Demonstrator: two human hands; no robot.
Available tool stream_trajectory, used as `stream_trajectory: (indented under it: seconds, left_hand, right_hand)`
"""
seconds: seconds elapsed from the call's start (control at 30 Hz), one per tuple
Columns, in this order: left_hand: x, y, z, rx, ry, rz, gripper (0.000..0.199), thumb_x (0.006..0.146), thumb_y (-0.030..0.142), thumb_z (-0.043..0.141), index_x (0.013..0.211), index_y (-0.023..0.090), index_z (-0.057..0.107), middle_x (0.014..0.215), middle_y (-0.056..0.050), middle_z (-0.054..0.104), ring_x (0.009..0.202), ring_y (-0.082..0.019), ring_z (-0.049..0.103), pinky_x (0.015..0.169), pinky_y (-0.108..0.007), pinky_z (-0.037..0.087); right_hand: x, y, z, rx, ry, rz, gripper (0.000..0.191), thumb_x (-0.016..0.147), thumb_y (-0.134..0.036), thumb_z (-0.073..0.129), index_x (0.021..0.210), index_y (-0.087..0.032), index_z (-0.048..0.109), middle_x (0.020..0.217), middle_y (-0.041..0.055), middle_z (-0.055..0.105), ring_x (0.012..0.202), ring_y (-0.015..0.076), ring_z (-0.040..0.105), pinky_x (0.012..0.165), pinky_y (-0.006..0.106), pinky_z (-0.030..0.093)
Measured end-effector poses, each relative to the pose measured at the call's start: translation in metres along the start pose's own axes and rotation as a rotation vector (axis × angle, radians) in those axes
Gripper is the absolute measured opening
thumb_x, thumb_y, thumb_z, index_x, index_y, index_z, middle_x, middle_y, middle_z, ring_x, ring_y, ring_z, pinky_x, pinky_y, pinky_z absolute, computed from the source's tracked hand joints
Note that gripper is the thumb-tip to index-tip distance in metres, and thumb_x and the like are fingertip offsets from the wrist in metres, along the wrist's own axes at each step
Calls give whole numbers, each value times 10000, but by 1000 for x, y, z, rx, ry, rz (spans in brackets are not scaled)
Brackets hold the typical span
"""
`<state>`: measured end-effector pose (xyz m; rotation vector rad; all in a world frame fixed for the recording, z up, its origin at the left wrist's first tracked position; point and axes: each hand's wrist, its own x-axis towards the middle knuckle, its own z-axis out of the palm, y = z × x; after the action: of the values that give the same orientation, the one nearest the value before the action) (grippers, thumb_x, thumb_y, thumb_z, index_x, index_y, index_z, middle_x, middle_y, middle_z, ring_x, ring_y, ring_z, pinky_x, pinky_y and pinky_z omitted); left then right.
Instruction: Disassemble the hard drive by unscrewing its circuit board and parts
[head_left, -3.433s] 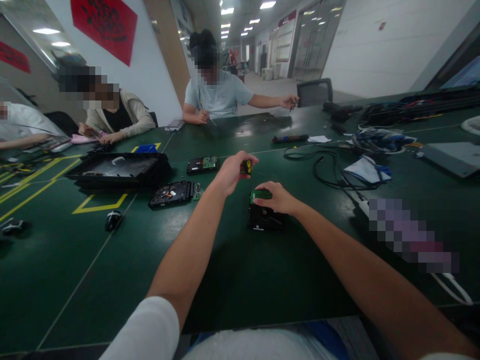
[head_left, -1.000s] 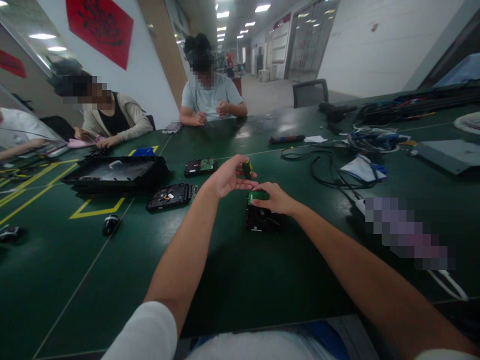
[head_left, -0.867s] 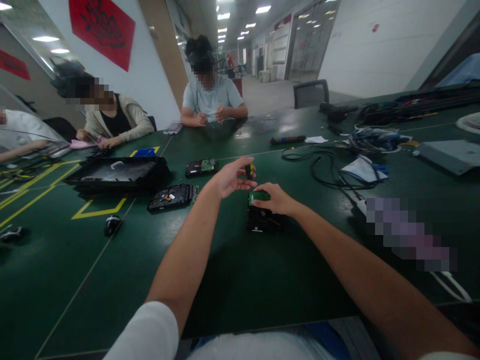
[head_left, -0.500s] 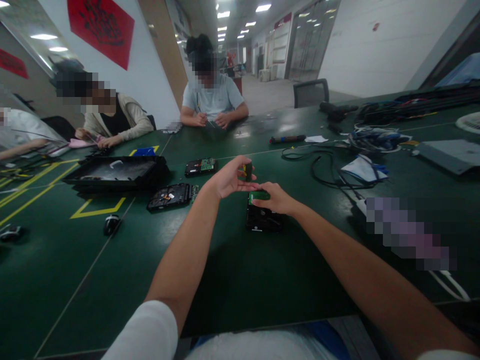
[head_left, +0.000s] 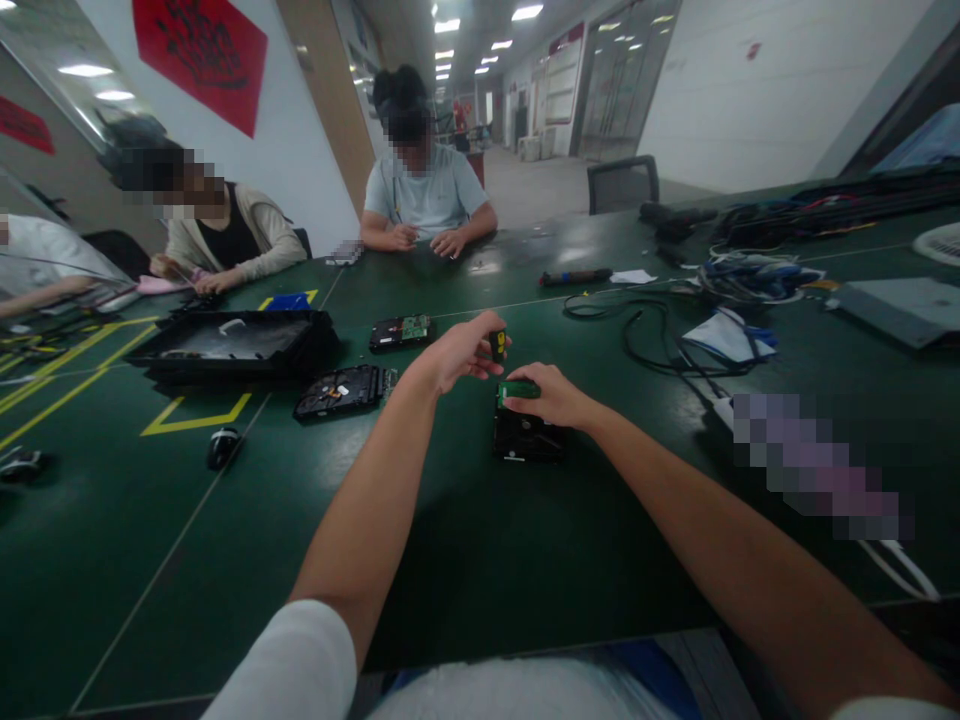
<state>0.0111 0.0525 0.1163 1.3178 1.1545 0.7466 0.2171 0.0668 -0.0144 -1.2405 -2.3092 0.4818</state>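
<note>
Just in front of me a black hard drive (head_left: 529,440) lies on the green table (head_left: 480,560). My right hand (head_left: 556,396) is closed on a small green circuit board (head_left: 519,389) at the drive's far end. Whether the board still touches the drive, I cannot tell. To the left and a little higher, my left hand (head_left: 466,352) is curled round a short black-and-yellow screwdriver handle (head_left: 498,346). Its shaft does not show. The left fingers are apart from the board.
Left of my hands lie an opened hard drive (head_left: 339,393) and another drive with a green board (head_left: 401,332). Beyond them is a black tray (head_left: 232,340). A black cable (head_left: 637,345) and a folded mask (head_left: 727,337) lie right. Two co-workers (head_left: 427,190) (head_left: 232,225) sit across.
My left hand has drawn slightly away from the right one, its fingers curling in and the yellow end of the handle turning towards me. My right hand stays on the circuit board.
</note>
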Motion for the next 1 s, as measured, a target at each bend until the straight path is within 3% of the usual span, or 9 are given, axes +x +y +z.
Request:
stream_trajectory:
  seconds: [0.17, 0.43, 0.6, 0.87, 1.0]
  left_hand:
    - [2, 0, 1, 18, 80, 23, 275, 937, 425, 577, 864, 165, 635, 861, -94, 738, 589, -159, 666, 555, -274, 452]
    - [0, -1, 2, -87, -29, 39, 301, 948, 394, 541, 909, 135, 690, 887, -88, 731, 553, -129, 659, 504, -248, 432]
    - [6, -4, 2, -197, -53, -8, 241, 960, 398, 502, 932, 177, 594, 838, -83, 750, 526, -148, 652, 495, -251, 440]
    - [1, 0, 2, -29, 71, 86, 196, 937, 325, 562, 864, 160, 639, 755, -34, 664, 530, -124, 650, 500, -235, 425]
    - [-1, 2, 4, -57, 47, 54, 163, 932, 326, 558, 907, 178, 620, 820, -46, 712, 526, -146, 674, 492, -250, 452]
  right_hand:
    - [0, -1, -2, 61, -24, 13, 413, 914, -549, 727, 1219, -271, 734, 1234, 79, 748, 1184, 293, 660, 1056, 478, 473]
    - [-1, -4, -2, 42, -21, 56, 455, 905, -555, 751, 1244, -252, 743, 1223, 96, 738, 1161, 304, 671, 1043, 478, 494]
    - [0, -5, -2, 43, -21, 46, 443, 908, -544, 745, 1243, -256, 741, 1240, 95, 738, 1186, 307, 667, 1047, 478, 491]
    - [0, -4, -3, 33, -24, 23, 402, 923, -536, 722, 1232, -278, 737, 1247, 80, 745, 1204, 304, 660, 1084, 499, 470]
    - [0, -2, -2, 23, -29, 31, 423, 915, -543, 728, 1249, -283, 737, 1253, 78, 743, 1205, 301, 656, 1075, 493, 479]
